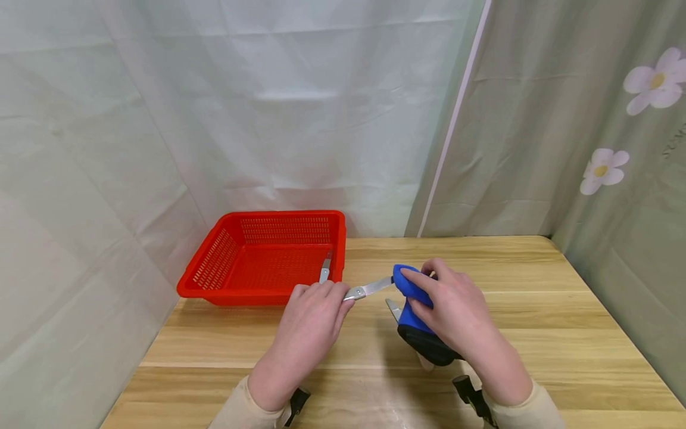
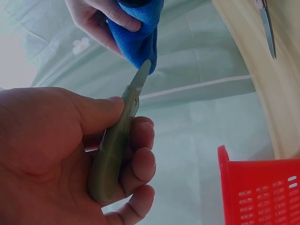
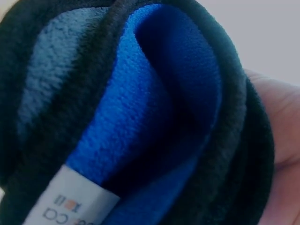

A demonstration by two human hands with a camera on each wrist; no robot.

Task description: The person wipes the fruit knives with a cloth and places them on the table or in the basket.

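Observation:
My left hand [image 1: 311, 322] grips the olive-green handle of a folding knife [image 2: 112, 150], thumb along one side and fingers curled round the other. Its blade stands open and points right, the tip at the edge of a blue cloth [image 1: 411, 286]. Thumb and fingers of my right hand [image 1: 455, 304] pinch that cloth, which hangs bunched below them. Up close in the right wrist view, the cloth [image 3: 126, 108] shows dark edging, deep folds and a white label [image 3: 77, 199]. A second knife [image 1: 393, 310] lies on the table, partly hidden beneath the cloth in the head view.
A red plastic basket [image 1: 262, 297] with slotted walls stands at the back left of the wooden table [image 1: 536, 333]. Inside it, another knife [image 1: 325, 269] leans along the right wall. Pale curtains [image 1: 321, 119] hang behind the table and along both sides.

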